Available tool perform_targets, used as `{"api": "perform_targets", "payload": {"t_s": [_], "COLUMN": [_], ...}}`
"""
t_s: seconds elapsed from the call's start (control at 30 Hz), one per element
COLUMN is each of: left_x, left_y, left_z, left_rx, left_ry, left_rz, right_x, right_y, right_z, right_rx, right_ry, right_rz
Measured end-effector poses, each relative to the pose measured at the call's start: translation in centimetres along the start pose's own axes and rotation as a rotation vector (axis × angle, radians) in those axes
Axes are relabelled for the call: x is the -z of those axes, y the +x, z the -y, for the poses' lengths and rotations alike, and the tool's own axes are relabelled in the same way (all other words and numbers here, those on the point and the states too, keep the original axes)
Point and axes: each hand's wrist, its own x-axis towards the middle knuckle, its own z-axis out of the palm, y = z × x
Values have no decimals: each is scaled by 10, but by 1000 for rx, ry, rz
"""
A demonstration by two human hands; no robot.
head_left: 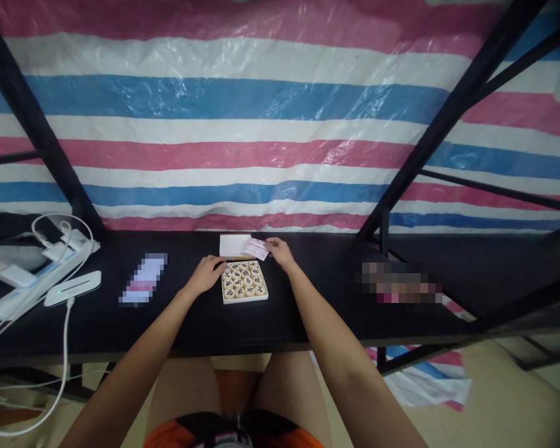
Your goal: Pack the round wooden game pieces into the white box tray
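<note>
A power strip (51,274) crowded with white plugs (18,275) and a flat device (81,287) (its small light (60,291) glowing green) lie on the table (322,317) before striped sheeting (242,99).

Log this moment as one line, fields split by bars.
left hand: at far left corner of white tray | right hand: holding paper slip | tray: holds round pieces | white panel: beyond tray

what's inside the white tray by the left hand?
Rows of round, pale pieces with dark characters sit in the white tray. The left hand partly hides the far-left corner; whatever lies beneath the pieces is covered.
</note>
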Motion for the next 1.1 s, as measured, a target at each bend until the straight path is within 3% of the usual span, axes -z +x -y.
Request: {"api": "perform_targets", "payload": {"t_s": [0.23, 0.53, 0.67, 0.87, 1.1], "left_x": [-1, -1, 0, 1, -1], "left_y": [-1, -3, -4, -5, -3], "left_z": [0, -1, -3, -3, -1], "left_rx": [-6, -1, 15, 9, 20], "left_ry": [-20, -9, -5, 9, 22], "left_rz": [0, -23, -15, -11, -11], "right_x": [9, -12, -4, 10, 5], "right_y": [-29, -56, -54, -48, -43], "right_z": [-4, 21, 16, 4, 0], "right_rx": [254, 422, 402, 321, 348], "right_ry": [-420, -491, -602, -712, -677], "right_rz": [-186, 111, 142, 30, 101]}}
